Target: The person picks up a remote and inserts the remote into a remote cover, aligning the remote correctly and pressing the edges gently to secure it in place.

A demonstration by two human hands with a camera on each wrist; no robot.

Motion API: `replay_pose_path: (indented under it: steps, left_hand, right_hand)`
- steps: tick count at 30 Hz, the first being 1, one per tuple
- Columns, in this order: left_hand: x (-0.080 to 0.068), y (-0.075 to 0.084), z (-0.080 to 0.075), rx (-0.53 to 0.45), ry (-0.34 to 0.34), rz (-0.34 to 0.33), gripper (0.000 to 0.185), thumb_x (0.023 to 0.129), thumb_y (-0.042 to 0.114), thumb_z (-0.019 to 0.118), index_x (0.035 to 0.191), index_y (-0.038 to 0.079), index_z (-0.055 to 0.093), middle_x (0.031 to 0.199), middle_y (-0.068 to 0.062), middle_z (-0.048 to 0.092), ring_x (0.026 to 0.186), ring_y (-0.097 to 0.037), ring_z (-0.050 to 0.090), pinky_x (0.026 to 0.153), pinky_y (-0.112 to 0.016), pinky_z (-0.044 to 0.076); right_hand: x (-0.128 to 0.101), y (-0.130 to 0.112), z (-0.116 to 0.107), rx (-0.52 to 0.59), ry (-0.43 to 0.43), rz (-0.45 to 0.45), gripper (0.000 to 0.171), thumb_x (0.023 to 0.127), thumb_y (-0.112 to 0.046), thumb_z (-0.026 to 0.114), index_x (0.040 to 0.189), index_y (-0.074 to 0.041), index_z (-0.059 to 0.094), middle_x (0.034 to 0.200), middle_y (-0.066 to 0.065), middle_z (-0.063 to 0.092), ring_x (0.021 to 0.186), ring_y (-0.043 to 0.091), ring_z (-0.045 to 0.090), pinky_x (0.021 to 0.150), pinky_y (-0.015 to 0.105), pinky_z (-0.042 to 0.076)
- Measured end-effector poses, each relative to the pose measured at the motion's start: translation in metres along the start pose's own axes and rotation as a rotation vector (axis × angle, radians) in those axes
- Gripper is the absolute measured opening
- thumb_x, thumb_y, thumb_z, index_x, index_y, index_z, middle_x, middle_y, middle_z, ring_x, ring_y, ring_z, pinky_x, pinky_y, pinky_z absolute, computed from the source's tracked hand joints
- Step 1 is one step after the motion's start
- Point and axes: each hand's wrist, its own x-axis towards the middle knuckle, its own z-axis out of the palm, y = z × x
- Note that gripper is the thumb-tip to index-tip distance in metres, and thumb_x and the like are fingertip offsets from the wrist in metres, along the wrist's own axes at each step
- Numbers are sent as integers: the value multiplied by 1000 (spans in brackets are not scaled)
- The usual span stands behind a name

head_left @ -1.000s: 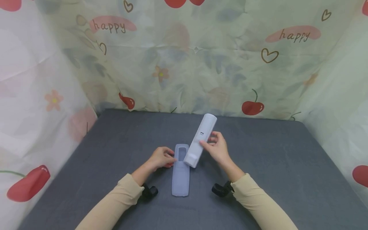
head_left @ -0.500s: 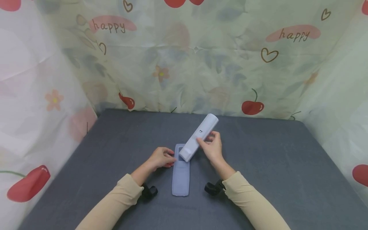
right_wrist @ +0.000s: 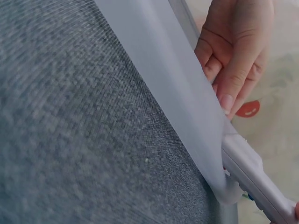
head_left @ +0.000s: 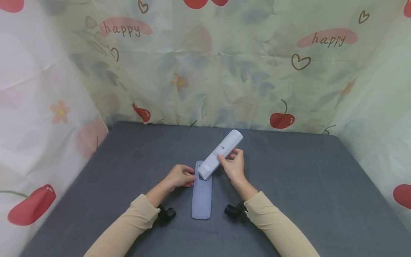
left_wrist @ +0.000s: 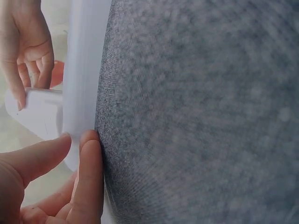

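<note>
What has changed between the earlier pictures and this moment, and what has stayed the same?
The right hand, gripping the white remote, has moved left and tilted the remote further, so that its lower end has travelled from beside the silicone cover onto the cover's upper end. The left hand stays at the cover's left edge, and the cover lies flat on the grey table as before.

Lighting's soft and even from above, pretty bright, with only faint shadows under the beige sleeves on the dark grey fabric tabletop (head_left: 305, 185) and no glare anywhere. The head view is sharp in the middle but bends like a wide-angle lens at the edges. Both wrist views are soft, and the pale translucent silicone sleeve (left_wrist: 81, 70) blurs up close.
</note>
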Motion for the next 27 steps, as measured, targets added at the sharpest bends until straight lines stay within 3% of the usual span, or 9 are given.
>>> replay_pose_path:
  steps: [11,20,27]
  left_hand:
    - [4,1,3,10,17,-8,31,94,8,51,119,-9,57,100,-19,66,60,-5,59,59,-20,54]
    - [9,4,6,2,68,-16,27,94,7,50,111,-10,61,88,-15,65,55,-6,57,54,-19,52]
    - [12,6,7,-10,81,-6,23,90,4,52,104,-11,63,76,-8,62,50,-4,55,51,-18,51]
  right_hand:
    - [4,3,2,7,-78,41,52,81,-1,67,122,7,37,104,33,61,63,2,58,58,18,51]
    - [9,4,3,-5,-136,53,51,83,-1,65,124,7,37,105,35,60,68,7,60,64,23,54]
    - [11,2,4,-50,-183,48,53,85,0,63,129,8,36,109,38,59,80,19,64,68,27,55]
